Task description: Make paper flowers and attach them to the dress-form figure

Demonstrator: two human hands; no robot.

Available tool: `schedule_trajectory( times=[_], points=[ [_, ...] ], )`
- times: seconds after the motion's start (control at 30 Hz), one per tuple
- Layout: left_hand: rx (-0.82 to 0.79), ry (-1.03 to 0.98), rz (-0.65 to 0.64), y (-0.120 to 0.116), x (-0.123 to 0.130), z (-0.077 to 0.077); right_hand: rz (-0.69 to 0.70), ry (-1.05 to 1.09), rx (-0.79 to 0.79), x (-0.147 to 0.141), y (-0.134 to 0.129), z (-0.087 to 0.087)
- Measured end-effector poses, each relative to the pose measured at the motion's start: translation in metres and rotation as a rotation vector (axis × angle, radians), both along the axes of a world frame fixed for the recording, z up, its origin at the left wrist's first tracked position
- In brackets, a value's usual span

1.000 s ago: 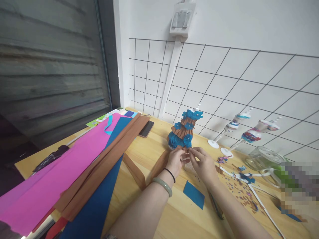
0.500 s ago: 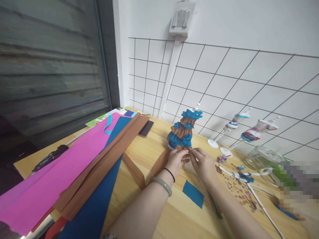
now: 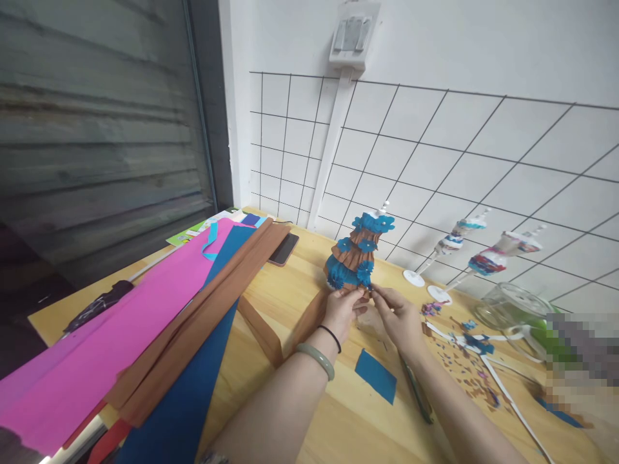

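Observation:
A small mannequin dressed in ruffled brown and blue crepe paper [image 3: 355, 258] with blue flowers stands tilted on the table. At its hem, my left hand [image 3: 342, 312] is closed, its thumb and fingers pinching the brown crepe paper strip [image 3: 309, 316] that trails left. Fingertips of my right hand [image 3: 399, 320] are pinched together at the hem's right side; what lies between them is too small to make out. Below my hands lies a blue paper rectangle [image 3: 376, 377]. Scissors [image 3: 420, 394] lie partly beneath my right forearm.
Pink paper [image 3: 145, 322], folded brown paper [image 3: 203, 316] and blue paper [image 3: 184, 386] cover the left side, beside a phone [image 3: 284, 249]. Two smaller mannequins [image 3: 461, 225] stand on the right, near a glass jar [image 3: 512, 306] and paper scraps [image 3: 471, 374]. A wire grid [image 3: 416, 145] lines the wall.
My right hand has shifted slightly right, leaving a wider gap to my left hand, which has barely moved. More of the scissors shows.

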State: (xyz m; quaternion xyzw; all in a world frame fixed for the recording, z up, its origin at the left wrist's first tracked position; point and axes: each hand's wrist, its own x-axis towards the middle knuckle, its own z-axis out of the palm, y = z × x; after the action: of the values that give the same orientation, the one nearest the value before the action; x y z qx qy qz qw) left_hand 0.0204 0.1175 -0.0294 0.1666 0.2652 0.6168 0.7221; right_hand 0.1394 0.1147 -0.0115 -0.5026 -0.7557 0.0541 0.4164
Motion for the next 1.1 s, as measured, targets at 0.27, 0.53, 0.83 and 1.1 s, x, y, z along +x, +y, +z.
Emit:
schedule_trajectory(
  times=[0.27, 0.53, 0.83, 1.1],
  points=[
    [-0.002, -0.014, -0.016, 0.002, 0.000, -0.003, 0.050, 0.008, -0.024, -0.003, -0.010, 0.003],
    [-0.004, -0.025, -0.021, 0.002, -0.001, -0.001, 0.034, 0.085, -0.055, -0.003, -0.012, 0.005],
    [-0.044, -0.119, -0.033, 0.000, -0.004, -0.002, 0.009, 0.319, -0.179, -0.005, -0.014, 0.010],
    [-0.130, -0.282, 0.000, 0.004, -0.009, -0.005, -0.033, 0.443, -0.235, -0.007, -0.016, 0.015]
  ],
)
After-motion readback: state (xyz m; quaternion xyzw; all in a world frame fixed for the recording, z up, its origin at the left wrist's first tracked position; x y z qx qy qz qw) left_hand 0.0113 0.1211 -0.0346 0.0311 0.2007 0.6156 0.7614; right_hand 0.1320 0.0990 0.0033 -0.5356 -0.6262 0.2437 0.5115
